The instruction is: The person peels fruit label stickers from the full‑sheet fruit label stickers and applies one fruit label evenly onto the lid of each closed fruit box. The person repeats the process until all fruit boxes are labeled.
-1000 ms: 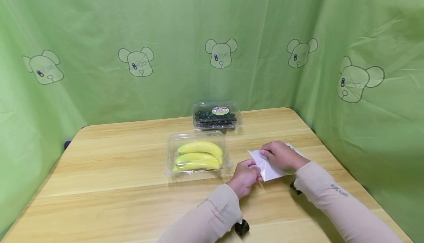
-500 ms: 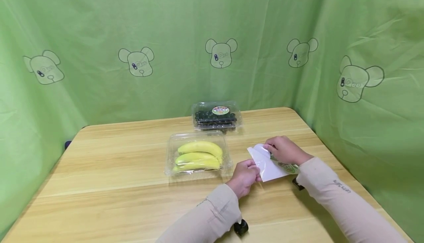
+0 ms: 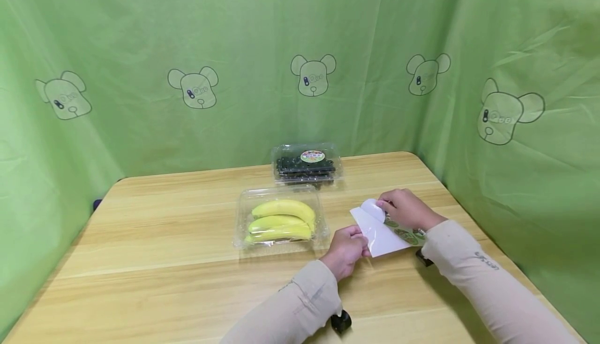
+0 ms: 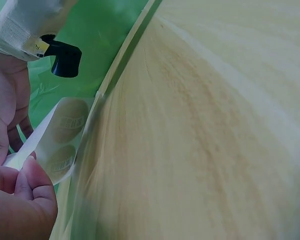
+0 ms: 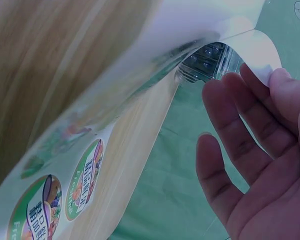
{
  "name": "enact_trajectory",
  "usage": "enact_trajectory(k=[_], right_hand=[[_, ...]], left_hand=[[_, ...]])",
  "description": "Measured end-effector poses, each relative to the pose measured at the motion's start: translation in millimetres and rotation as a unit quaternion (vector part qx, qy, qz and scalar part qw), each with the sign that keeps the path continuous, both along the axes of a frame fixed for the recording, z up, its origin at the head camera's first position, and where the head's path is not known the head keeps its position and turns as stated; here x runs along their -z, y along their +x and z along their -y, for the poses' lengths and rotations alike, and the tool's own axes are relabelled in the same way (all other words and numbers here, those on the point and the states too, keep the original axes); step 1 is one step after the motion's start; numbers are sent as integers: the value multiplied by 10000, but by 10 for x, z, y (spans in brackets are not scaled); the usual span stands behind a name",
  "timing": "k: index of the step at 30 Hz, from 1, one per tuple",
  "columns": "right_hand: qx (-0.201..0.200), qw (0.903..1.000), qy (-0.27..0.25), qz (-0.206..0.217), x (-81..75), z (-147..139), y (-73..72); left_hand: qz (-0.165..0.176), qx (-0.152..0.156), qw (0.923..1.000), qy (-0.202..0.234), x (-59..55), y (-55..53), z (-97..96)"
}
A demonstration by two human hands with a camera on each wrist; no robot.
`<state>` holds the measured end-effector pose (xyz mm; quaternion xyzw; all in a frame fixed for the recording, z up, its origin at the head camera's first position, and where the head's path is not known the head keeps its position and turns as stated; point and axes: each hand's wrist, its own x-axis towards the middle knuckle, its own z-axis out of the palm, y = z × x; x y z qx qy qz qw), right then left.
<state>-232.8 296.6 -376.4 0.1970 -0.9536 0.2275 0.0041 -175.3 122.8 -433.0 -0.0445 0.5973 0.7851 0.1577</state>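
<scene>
A sheet of round stickers [image 3: 383, 239] is folded over near the table's right side, white backing upward. Its lower-left edge is pinched between thumb and finger of my left hand [image 3: 346, 251]. My right hand [image 3: 407, 211] pinches one round sticker [image 3: 373, 209] by its edge; its white underside shows, lifted partly off the sheet. In the right wrist view that sticker [image 5: 257, 52] curls up from the sheet, the other fingers spread loosely. Printed fruit labels [image 5: 85, 180] show on the sheet's face. The left wrist view has the left hand [image 4: 25, 205] at the sheet's edge.
Left of the hands stands a clear plastic box [image 3: 241, 214] with bananas [image 3: 281, 208]. Behind it, another clear box [image 3: 337, 164] holds dark fruit, with a round label [image 3: 312, 156] on its lid. Green curtains [image 3: 244, 21] surround the wooden table [image 3: 154, 229].
My right hand has moved slightly up and right, drawing the round sticker up from the sheet, so more of it shows. The left hand has stayed in place.
</scene>
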Motion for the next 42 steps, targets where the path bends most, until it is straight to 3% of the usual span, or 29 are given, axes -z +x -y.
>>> enact_trajectory(k=[10, 21, 36, 42], right_hand=[[100, 9999, 25, -131, -12, -43, -28], [132, 9998, -28, -155, -35, -87, -63], [312, 9993, -186, 105, -126, -159, -69], [293, 9993, -179, -129, -136, -189, -80]], left_hand=[[-93, 92, 9999, -19, -32, 14, 18], [-35, -17, 10000, -63, 22, 9, -4], [9, -82, 10000, 34, 32, 9, -18], [14, -110, 9999, -19, 40, 12, -22]])
